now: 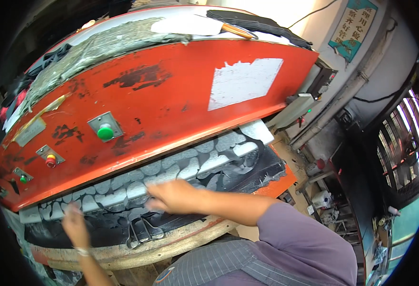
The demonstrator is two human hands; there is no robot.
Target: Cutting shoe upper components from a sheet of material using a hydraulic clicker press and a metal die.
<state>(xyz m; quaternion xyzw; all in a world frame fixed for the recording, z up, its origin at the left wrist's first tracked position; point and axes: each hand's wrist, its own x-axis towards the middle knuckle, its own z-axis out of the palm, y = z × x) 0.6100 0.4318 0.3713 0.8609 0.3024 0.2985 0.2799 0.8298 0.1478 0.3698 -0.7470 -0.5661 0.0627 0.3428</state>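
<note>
Under the big red machine [181, 90], a pale slab [259, 133] carries a dark sheet [204, 156] with rounded cut-outs. The right hand [173, 196] is at its near edge, the left hand [74, 226] near its left end; fingers blurred, I can't tell their grip. Bent metal loops [158, 233] lie nearer.

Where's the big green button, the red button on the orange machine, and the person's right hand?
Big green button [105, 134]: head view, on its round cap.
Red button [51, 162]: head view, on its cap.
Right hand [174, 196]: head view, on its blurred middle.
</note>
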